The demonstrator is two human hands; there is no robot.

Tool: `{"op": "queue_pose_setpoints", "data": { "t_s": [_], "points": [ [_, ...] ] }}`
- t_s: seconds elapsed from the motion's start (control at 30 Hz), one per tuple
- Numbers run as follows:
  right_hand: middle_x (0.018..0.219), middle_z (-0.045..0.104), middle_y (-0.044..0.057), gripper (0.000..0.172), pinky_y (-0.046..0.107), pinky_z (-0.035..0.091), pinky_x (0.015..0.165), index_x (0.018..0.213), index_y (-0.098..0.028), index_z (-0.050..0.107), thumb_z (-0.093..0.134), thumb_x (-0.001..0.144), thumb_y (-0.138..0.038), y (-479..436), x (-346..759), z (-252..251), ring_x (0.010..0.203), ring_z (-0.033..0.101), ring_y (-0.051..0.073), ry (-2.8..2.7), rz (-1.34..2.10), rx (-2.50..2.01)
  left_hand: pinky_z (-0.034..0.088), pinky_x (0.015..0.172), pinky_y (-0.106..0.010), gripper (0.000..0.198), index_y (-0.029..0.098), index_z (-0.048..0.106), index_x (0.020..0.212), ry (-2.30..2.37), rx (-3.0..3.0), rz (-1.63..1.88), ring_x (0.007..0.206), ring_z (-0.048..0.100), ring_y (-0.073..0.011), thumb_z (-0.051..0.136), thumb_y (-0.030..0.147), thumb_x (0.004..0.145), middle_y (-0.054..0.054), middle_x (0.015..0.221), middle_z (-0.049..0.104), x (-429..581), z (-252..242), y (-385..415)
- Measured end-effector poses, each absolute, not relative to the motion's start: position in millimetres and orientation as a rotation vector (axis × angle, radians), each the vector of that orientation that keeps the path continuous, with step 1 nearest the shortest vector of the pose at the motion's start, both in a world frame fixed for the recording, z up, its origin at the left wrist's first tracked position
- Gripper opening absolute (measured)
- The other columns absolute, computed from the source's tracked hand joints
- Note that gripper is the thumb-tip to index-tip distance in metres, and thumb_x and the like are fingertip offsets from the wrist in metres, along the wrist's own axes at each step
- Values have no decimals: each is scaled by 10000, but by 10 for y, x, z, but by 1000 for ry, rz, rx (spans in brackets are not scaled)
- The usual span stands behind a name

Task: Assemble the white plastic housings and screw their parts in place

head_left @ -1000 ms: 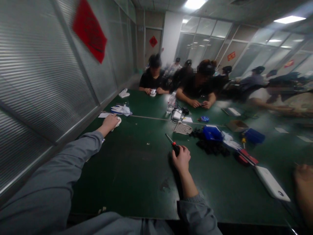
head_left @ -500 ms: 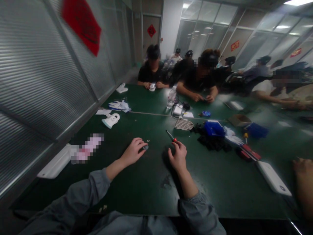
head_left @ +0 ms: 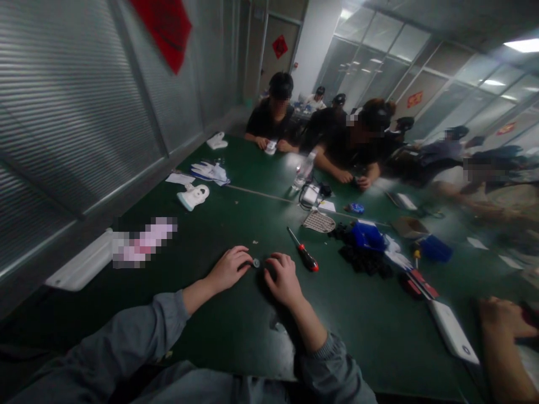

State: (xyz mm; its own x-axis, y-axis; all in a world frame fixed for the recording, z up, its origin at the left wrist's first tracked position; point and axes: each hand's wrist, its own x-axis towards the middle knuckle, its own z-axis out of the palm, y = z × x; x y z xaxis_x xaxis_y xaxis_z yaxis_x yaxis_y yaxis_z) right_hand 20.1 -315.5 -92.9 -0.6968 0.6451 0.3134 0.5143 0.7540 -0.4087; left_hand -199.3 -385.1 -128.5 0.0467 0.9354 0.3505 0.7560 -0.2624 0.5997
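Observation:
A small grey round part [head_left: 256, 263] shows at the fingertips of my left hand [head_left: 229, 269], whose thumb and fingers are closed on its edge just above the table. To the right of it, my right hand [head_left: 283, 279] is curved with thumb and fingers apart, holding nothing. A small gap separates its fingertips from the round part. Beyond my right hand a screwdriver [head_left: 309, 259] with a red and black handle lies on the green table [head_left: 202, 342], its shaft pointing away from me.
Black small parts [head_left: 366, 261] surround a blue bin [head_left: 368, 234] on the right. A white power-bank-like case [head_left: 453, 331] lies near another person's arm [head_left: 505, 336]. White shell pieces [head_left: 193, 196] and gloves [head_left: 210, 171] are on the left. A bottle [head_left: 301, 174] stands farther back.
My right hand has let go of the screwdriver and moved left towards the round part. The screwdriver now lies free. My left hand still has the round part; the view has tilted.

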Motion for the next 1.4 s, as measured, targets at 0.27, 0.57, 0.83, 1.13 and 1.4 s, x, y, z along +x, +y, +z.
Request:
{"op": "queue_pose_setpoints", "data": {
  "t_s": [0.27,0.57,0.83,1.13,1.4],
  "points": [
    [1356,564,89,395,443,349,1061,1327,-236,552,537,933,-257,-3200,103,-937,1263,451,254,-2607,480,-788,460,1046,-437,204,245,676,992,1754,2004,1121,1172,557,-237,545,134,884,-46,1045,705,-2006,-1257,-3835],
    [1277,627,70,343,444,350,1054,1278,-262,592,544,940,-236,-3210,136,-966,1252,469,259,-2663,561,-695,509,965,-411,191,209,678,924,1754,1937,1280,1074,595,-218,529,96,883,-59,995,682,-2014,-1271,-3789],
    [1295,598,90,402,438,361,1048,1325,-242,555,574,923,-260,-3224,133,-944,1235,469,266,-2637,558,-716,509,948,-405,196,203,682,911,1745,1957,1304,1025,609,-210,527,89,878,-51,952,693,-2027,-1254,-3788],
    [1131,682,50,233,401,378,975,1167,-249,641,589,941,-222,-3175,67,-1112,1105,537,224,-2600,585,-737,467,1026,-411,240,237,674,1048,1643,2118,1049,1178,545,-239,597,136,845,-55,1075,673,-2010,-1204,-3830],
    [1049,696,52,157,381,383,934,1061,-243,675,588,964,-330,-3169,65,-1104,1047,563,215,-2532,616,-789,435,1036,-423,187,251,666,1070,1548,2179,845,1229,515,-244,650,265,884,-57,1134,661,-2099,-1243,-3878]
  ]
}}
